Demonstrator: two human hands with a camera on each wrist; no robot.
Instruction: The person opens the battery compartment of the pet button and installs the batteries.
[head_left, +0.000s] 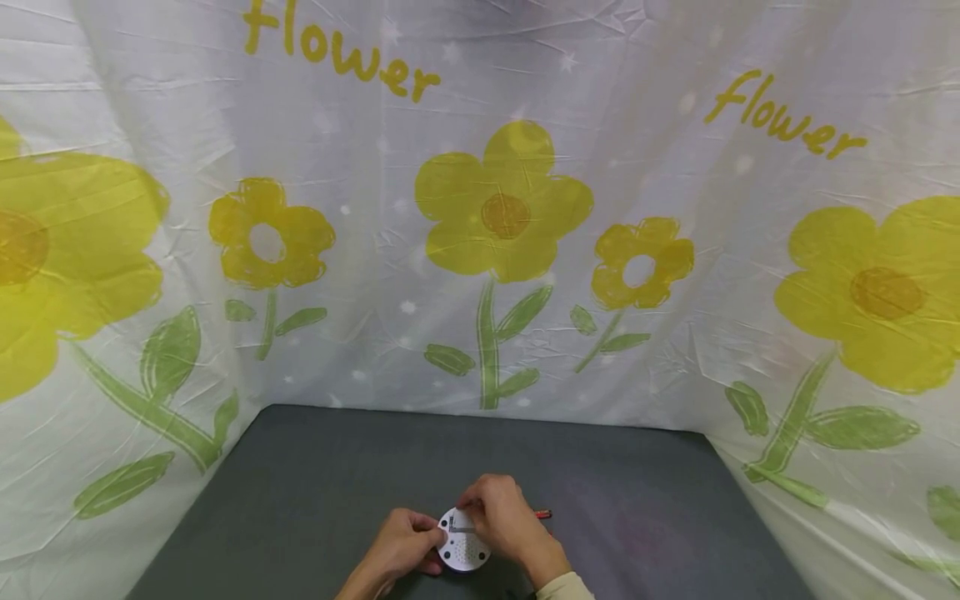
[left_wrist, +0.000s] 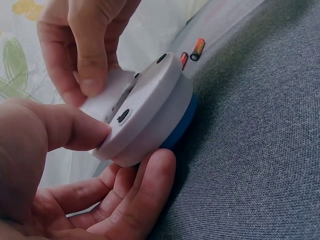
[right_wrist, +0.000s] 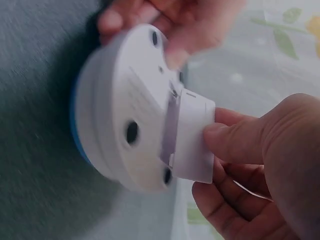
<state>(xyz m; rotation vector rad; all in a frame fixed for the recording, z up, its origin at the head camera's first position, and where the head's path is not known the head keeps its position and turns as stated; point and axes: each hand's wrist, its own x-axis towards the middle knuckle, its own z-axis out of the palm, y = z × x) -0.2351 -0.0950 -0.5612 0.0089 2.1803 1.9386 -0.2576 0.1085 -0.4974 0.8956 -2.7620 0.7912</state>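
A round white device with a blue lower part lies with its underside up on the dark tabletop. That underside has black rubber feet, a label and a patch of small holes. My left hand grips its left edge, thumb on the rim and fingers against the side. With thumb and fingers, my right hand pinches a white battery cover. The cover stands tilted up at the battery compartment, an opening in the underside. Much of the compartment's inside is hidden from view.
Two small red-and-black batteries, one nearer and one partly hidden behind the device, lie on the grey cloth-like tabletop beyond my right hand. A white curtain printed with yellow flowers surrounds the table's back and sides.
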